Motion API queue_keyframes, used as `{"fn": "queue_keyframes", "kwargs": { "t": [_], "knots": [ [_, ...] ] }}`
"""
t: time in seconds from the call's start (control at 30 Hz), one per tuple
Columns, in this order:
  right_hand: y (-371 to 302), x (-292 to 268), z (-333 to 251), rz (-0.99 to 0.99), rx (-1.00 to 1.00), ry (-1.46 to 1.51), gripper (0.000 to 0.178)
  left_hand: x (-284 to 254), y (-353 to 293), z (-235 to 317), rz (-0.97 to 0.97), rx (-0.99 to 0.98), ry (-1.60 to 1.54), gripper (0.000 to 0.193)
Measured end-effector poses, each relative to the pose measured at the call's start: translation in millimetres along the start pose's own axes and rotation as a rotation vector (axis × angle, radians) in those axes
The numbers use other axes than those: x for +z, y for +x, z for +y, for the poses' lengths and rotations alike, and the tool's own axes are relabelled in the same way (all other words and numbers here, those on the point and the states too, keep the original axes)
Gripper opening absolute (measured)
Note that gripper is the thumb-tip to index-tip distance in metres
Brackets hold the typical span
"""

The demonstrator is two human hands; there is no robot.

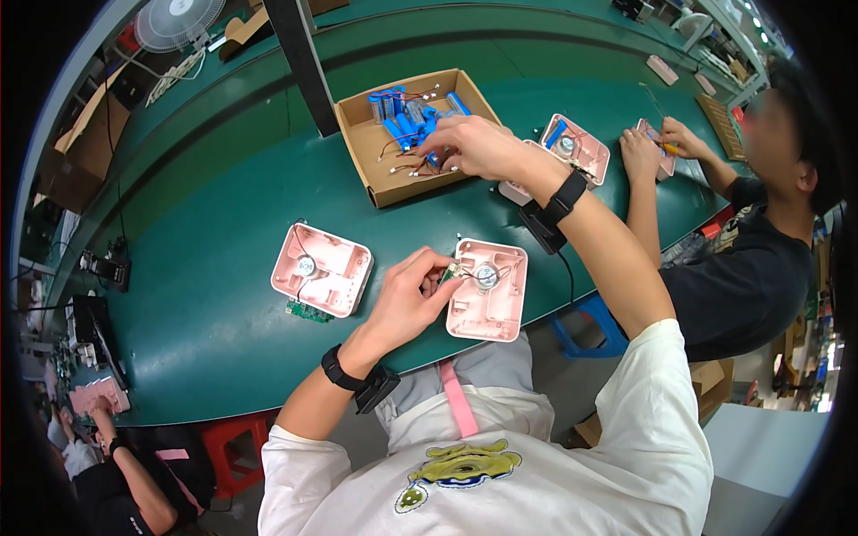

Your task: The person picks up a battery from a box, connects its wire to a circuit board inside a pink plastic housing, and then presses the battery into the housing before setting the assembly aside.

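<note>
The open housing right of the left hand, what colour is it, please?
The housing is pale pink, best seen in the head view.

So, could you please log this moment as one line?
left hand: pinching circuit board; right hand: at cardboard box of batteries, grip unclear; pink shell: open

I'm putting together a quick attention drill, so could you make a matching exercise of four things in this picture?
1. Left hand
2. Right hand
3. Batteries
4. Fan

A. blue, with thin wires
B. near the picture's top left
C. over a cardboard box
D. pinching a green board

Pairs: 1-D, 2-C, 3-A, 4-B
</note>
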State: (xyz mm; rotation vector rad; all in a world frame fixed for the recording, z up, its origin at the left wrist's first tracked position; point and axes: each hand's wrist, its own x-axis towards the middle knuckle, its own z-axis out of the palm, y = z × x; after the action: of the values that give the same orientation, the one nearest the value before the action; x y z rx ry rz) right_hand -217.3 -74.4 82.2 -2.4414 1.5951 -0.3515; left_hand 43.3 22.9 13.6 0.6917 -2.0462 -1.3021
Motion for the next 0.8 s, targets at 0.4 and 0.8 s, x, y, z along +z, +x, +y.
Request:
{"fn": "queue_keyframes", "kwargs": {
  "t": [0.4,0.8],
  "knots": [
    [-4,-17,1,-0.23,0.044,0.453,0.022,1,0,1,-0.009,0.028,-0.011,0.024],
    [-23,-14,7,-0.056,0.1,0.776,0.021,3,1,-1,0.0,0.01,-0.007,0.022]
  ]
}}
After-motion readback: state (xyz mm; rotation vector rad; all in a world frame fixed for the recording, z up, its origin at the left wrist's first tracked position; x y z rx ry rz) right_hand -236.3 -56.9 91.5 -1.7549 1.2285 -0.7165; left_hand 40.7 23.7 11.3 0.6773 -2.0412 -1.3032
